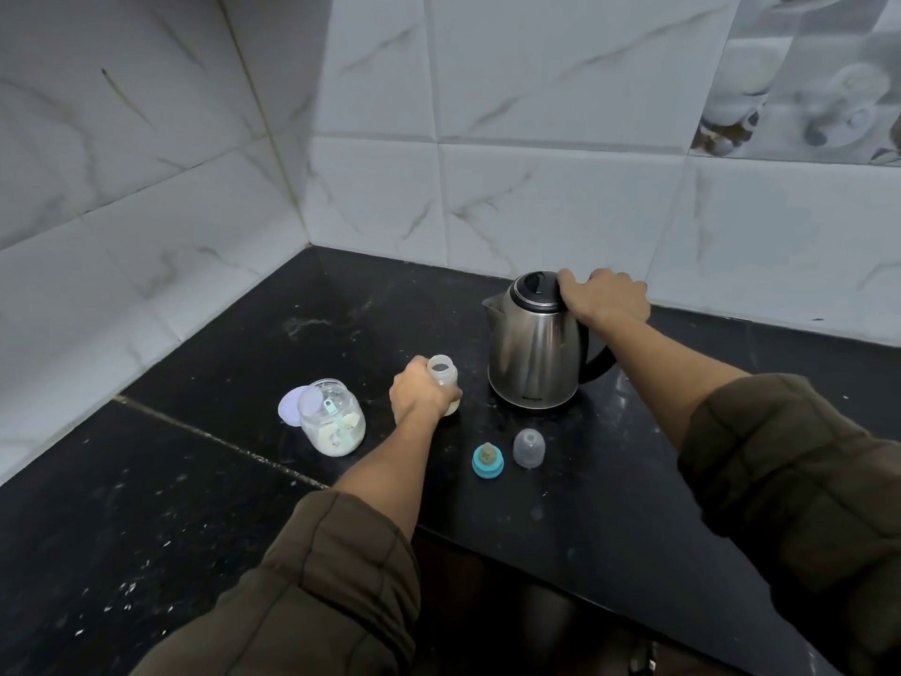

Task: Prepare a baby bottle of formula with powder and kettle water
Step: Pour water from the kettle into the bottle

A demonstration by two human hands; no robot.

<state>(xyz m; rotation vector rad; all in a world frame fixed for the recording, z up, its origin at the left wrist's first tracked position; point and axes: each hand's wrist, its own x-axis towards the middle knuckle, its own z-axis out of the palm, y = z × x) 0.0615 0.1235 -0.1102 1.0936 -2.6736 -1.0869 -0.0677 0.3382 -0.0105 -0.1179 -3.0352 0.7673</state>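
A small open baby bottle (443, 375) stands upright on the black counter (195, 480), with pale contents at its bottom. My left hand (419, 395) grips its body from the left. To the right stands a steel kettle (531, 353) with a black lid, spout pointing left. My right hand (604, 295) grips the top of its black handle. A clear jar of white powder (334, 419) with a blue scoop inside stands open at the left.
The jar's round lid (290, 407) lies behind the jar. A blue ring with a teat (487, 461) and a clear cap (528, 447) sit in front of the kettle. Tiled walls meet in a corner behind. The counter edge drops off at the lower right.
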